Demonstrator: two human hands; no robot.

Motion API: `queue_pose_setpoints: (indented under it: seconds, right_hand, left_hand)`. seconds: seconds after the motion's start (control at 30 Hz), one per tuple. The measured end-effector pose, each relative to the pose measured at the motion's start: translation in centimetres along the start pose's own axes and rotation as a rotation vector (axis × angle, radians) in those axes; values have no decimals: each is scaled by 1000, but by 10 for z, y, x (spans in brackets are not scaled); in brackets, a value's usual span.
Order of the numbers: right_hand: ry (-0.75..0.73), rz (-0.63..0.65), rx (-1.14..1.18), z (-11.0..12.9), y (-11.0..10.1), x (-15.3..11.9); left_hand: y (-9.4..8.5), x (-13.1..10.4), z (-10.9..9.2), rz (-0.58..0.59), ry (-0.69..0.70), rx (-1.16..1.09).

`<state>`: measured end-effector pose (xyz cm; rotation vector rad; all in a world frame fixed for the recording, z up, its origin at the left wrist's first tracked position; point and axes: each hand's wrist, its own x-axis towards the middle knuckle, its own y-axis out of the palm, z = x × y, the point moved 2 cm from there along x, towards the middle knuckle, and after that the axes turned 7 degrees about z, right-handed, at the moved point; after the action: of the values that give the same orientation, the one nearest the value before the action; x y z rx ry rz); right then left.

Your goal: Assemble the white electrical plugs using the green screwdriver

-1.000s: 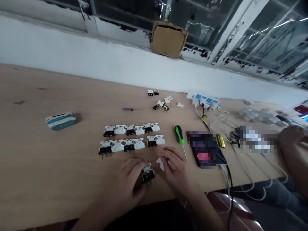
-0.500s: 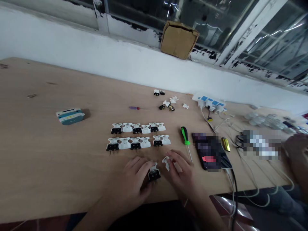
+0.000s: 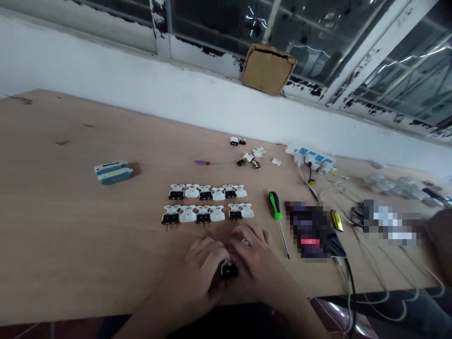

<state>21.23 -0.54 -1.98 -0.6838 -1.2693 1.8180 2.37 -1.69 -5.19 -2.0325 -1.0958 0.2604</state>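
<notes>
Near the table's front edge my left hand (image 3: 203, 268) is closed on a black and white plug (image 3: 229, 270), whose pins point toward me. My right hand (image 3: 254, 254) has its fingers bent around a white plug cover (image 3: 245, 241), mostly hidden by the fingers. Its fingertips meet the top of the plug beside my left thumb. Beyond my hands lie two rows of opened plugs: a far row (image 3: 205, 192) and a near row (image 3: 203, 216), with black pin halves alternating with white covers.
To the right lie a green and black screwdriver (image 3: 276, 207), a blurred-out dark phone (image 3: 309, 228) and a yellow lighter (image 3: 336, 220). A power strip (image 3: 310, 157) with cables stands by the wall. Loose plug parts (image 3: 249, 157), a small purple screwdriver (image 3: 202, 163) and a teal-white box (image 3: 113, 173) lie farther back.
My right hand has moved left with the white cover, closing the gap to the plug in my left hand. The whole view has shifted slightly.
</notes>
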Motion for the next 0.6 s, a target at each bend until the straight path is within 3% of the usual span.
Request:
queue_pose_setpoints:
  seconds: [0.27,0.6]
  right_hand:
    - [71,-53,36,-16,-2,-14]
    - [81,-51,58,-27,3,-25]
  left_hand:
    - [-4,4,-3,50,-70,44]
    - [-7,2,-6,79,-45,52]
